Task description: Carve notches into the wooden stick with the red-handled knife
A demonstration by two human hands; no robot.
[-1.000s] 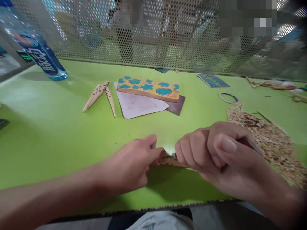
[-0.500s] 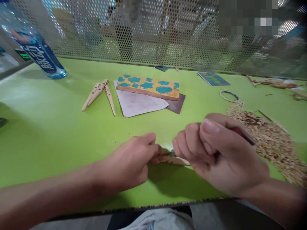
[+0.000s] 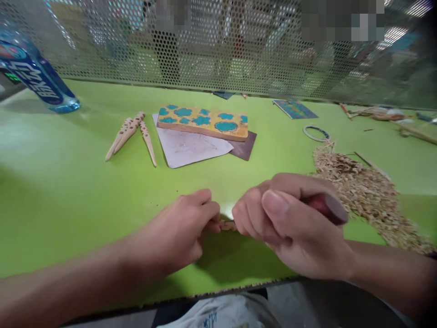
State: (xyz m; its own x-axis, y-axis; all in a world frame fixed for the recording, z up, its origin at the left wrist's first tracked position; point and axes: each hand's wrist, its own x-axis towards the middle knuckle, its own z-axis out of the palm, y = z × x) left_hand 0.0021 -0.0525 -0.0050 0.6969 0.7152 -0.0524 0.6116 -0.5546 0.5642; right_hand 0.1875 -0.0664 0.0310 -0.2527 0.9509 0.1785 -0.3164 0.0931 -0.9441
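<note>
My left hand pinches a small pale carved wooden stick near the table's front edge. Most of that stick is hidden between my fingers. My right hand is closed around a carving knife with a dark red handle, close against the stick. The blade is hidden inside my fingers. Both hands sit just right of the table's middle, with a pile of wood shavings beside my right hand.
Carved wooden sticks with holes lie beyond my hands, near a teal-spotted yellow block on pale paper and a dark sheet. A water bottle lies back left, before a perforated metal screen.
My right hand has rolled, bringing the red handle into clearer view and hiding the knife's tip. The hands have closed in over the stick. Everything on the table has shifted left in view.
</note>
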